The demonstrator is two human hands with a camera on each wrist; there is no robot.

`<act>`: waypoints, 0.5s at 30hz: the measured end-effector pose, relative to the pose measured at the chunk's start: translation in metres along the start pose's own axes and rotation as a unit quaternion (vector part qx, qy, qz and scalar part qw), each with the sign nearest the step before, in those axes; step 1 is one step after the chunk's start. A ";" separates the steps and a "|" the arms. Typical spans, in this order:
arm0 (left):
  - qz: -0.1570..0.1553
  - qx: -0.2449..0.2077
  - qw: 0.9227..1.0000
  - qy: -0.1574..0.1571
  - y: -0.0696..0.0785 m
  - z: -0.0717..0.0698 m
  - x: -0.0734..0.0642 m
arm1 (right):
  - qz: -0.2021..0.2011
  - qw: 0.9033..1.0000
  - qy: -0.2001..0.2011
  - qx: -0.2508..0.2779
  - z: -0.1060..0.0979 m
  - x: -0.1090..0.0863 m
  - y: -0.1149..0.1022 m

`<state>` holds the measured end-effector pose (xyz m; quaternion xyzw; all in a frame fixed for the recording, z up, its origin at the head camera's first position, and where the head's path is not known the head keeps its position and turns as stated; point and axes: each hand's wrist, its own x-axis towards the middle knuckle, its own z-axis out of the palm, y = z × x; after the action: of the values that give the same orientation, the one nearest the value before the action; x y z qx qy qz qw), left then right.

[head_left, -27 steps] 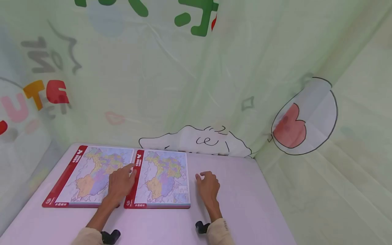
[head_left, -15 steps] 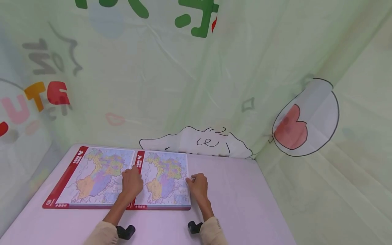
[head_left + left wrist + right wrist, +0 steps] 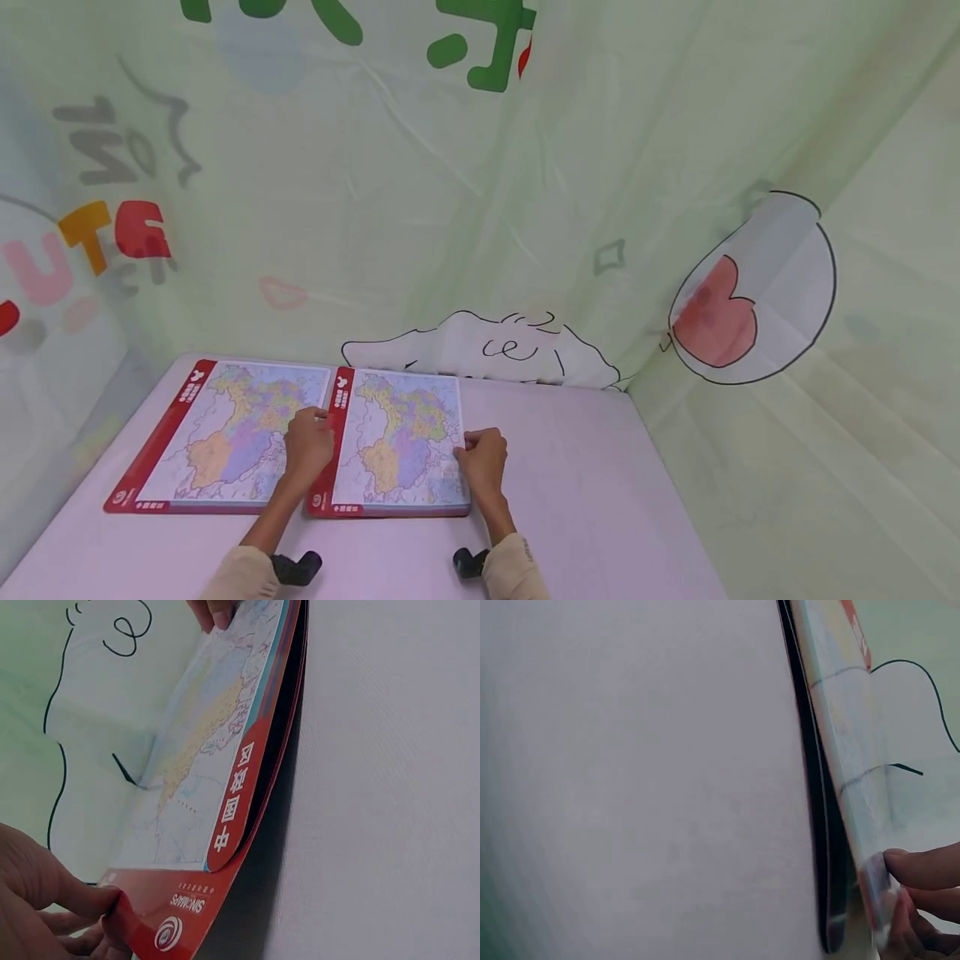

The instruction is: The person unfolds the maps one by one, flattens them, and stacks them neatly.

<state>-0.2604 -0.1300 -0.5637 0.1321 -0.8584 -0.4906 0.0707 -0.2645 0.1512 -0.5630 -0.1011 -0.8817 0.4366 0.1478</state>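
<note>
Two glossy map sheets with red left borders lie side by side on the table. My left hand (image 3: 309, 442) pinches the red border of the right-hand map (image 3: 393, 442); in the left wrist view its thumb and fingers grip the border (image 3: 161, 904) near a printed logo. At the opposite side, my right hand (image 3: 483, 460) pinches the map's right edge, thumb on top and fingers beneath, as the right wrist view shows. That map is slightly raised, with a dark gap under its edge. Beside my left forearm lies the left-hand map (image 3: 240, 442).
The maps rest on a pale pink table (image 3: 585, 483). A light green printed curtain (image 3: 450, 208) hangs behind and along both sides. Black wrist devices (image 3: 297, 568) sit on both forearms.
Both hands have come to the right-hand map's sides and now pinch it. The right hand moved left onto its edge; the left hand crossed rightward, then back to the red border. The map has shifted slightly.
</note>
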 end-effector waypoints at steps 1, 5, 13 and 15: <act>0.000 -0.007 1.000 0.001 -0.001 -0.002 0.000 | -0.002 1.000 0.008 0.008 0.001 0.000 0.001; 0.001 -0.021 1.000 0.007 -0.002 -0.008 -0.002 | 0.012 0.999 0.027 0.037 0.001 -0.001 0.000; 0.043 -0.008 0.998 0.032 0.002 -0.015 -0.004 | 0.048 0.995 0.058 0.063 0.000 0.000 -0.008; 0.062 -0.004 0.997 0.049 0.003 -0.015 -0.004 | 0.042 0.995 0.073 0.059 -0.001 0.001 -0.008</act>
<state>-0.2534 -0.1397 -0.5537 0.1020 -0.8583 -0.4821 0.1435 -0.2658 0.1471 -0.5557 -0.1611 -0.8361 0.4850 0.1993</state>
